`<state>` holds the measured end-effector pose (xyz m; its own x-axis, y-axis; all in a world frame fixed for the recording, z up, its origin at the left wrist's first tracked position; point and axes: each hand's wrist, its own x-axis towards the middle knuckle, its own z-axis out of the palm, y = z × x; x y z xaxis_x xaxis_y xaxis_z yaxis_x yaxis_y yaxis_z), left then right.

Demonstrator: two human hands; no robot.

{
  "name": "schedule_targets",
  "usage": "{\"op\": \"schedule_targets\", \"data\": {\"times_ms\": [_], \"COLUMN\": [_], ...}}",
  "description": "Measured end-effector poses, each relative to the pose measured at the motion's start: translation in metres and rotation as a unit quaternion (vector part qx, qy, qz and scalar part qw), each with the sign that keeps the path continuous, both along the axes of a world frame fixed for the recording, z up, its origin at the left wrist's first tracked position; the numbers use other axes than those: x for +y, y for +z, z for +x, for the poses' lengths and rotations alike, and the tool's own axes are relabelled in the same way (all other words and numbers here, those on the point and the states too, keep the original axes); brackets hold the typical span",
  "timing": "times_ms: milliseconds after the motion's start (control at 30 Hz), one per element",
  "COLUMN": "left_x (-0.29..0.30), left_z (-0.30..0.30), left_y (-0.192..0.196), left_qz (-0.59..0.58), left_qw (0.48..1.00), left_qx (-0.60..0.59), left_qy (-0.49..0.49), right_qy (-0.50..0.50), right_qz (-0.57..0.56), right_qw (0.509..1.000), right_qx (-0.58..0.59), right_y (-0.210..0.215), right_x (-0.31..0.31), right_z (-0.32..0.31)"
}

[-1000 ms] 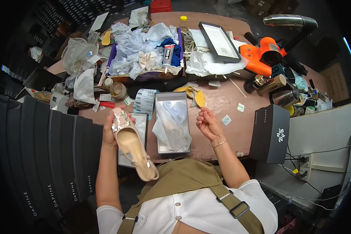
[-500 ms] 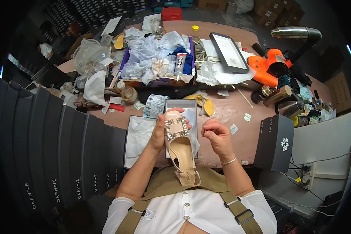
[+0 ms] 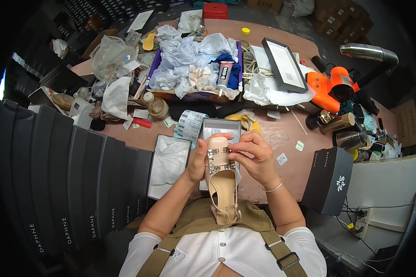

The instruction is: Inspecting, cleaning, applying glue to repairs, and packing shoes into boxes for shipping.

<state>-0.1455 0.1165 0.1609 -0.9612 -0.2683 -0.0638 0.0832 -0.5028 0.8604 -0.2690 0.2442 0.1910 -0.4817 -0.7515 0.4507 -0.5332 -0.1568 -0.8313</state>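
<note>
A pale beige slingback shoe (image 3: pixel 225 191) hangs toe-up in front of my chest, its heel end toward me. My left hand (image 3: pixel 198 162) is closed around the toe from the left. Across the toe sits a square buckle (image 3: pixel 212 162) edged with clear stones. My right hand (image 3: pixel 254 156) has thumb and forefinger drawn together at the buckle's right edge; anything between them is too small or hidden to make out. Behind the shoe is an open grey shoebox (image 3: pixel 223 123), partly covered by it. White tissue paper (image 3: pixel 171 157) lies in a shallow box part at the left.
Dark shoeboxes (image 3: pixel 83 180) stand in a row on the left; another box (image 3: pixel 326 182) stands at right. Across the table are a purple-edged box (image 3: pixel 240 64) of crumpled tissue, a glue tube (image 3: pixel 224 76), a jar (image 3: pixel 158 109) and an orange heat gun (image 3: pixel 326 87).
My right hand has moved left and forward, from beside the shoe to the buckle's right edge. The shoe, with my left hand on it, has shifted slightly right in view.
</note>
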Motion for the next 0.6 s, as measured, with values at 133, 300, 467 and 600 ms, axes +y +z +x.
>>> {"op": "schedule_targets", "data": {"times_ms": [133,300,467,600], "left_x": [-0.0009,-0.0001,-0.0007,0.0006], "left_z": [-0.001,-0.0018,-0.0029,-0.003], "left_y": [-0.0035,-0.0055,-0.0095,-0.0094], "left_qz": [0.029,0.073,0.066,0.068], "left_qw": [1.0,0.997,0.996,0.996], "left_qx": [0.003,0.039,0.053,0.056], "left_qy": [-0.007,-0.009,-0.025,-0.027], "right_qy": [-0.004,0.009,0.022,0.027], "right_qz": [0.014,0.034,0.064,0.068], "right_qw": [1.0,0.999,0.997,0.996], "right_qx": [-0.007,-0.018,-0.044,-0.051], "right_y": [-0.0002,0.0004,0.007,0.0086], "right_x": [-0.0039,-0.0058,-0.0041,-0.0034], "right_z": [-0.0008,-0.0045,-0.0063,-0.0051]}}
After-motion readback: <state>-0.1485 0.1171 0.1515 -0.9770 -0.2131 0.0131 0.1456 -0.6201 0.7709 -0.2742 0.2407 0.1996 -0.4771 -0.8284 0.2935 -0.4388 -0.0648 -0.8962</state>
